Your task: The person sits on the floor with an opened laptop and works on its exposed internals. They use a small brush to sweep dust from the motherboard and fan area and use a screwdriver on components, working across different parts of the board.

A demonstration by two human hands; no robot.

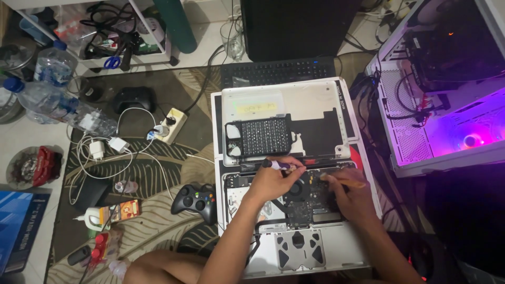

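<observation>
An opened silver laptop [336,247] lies bottom-up in front of me, its circuit board and round fan [301,188] exposed. My left hand [273,181] holds a small purple-handled screwdriver [279,165] over the upper edge of the board. To the right of the fan, my right hand [351,197] grips a thin orange tool [353,184] against the board. The removed bottom cover [310,102] rests just behind the laptop. A black screwdriver bit case [260,137] sits open on that cover.
A black game controller [195,200] lies left of the laptop on a leaf-patterned rug. Chargers, white cables and a power strip [171,123] spread further left, with plastic bottles [52,63]. A black keyboard [279,71] sits behind. An open, purple-lit computer case [447,105] stands at right.
</observation>
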